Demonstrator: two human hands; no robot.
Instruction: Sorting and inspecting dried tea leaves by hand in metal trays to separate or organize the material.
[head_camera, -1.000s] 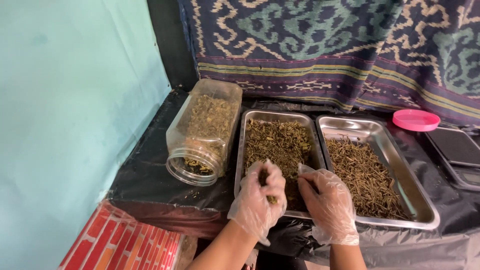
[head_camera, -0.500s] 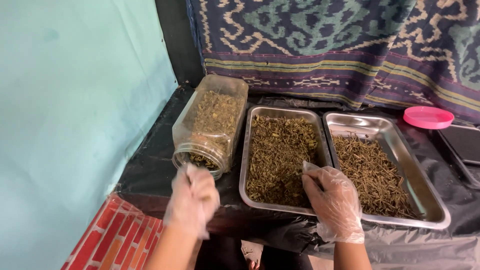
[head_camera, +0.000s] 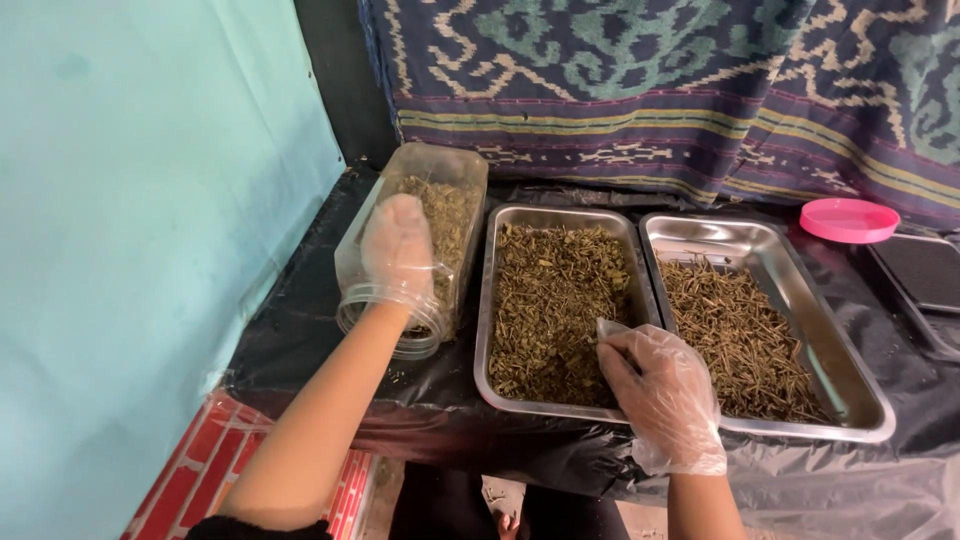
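Atop jar (head_camera: 440, 215) — left hand (head_camera: 398, 245), right hand (head_camera: 660, 385) seemingly at tray edge (head_camera: 487, 300)

Light: soft, even daylight, fairly bright.
Glare: pale sheen on the bare far end of the right steel tray (head_camera: 720, 240).
Shadows: dark below the tray's near rim.
Focus: sharp; slight stretching toward the frame's corners.
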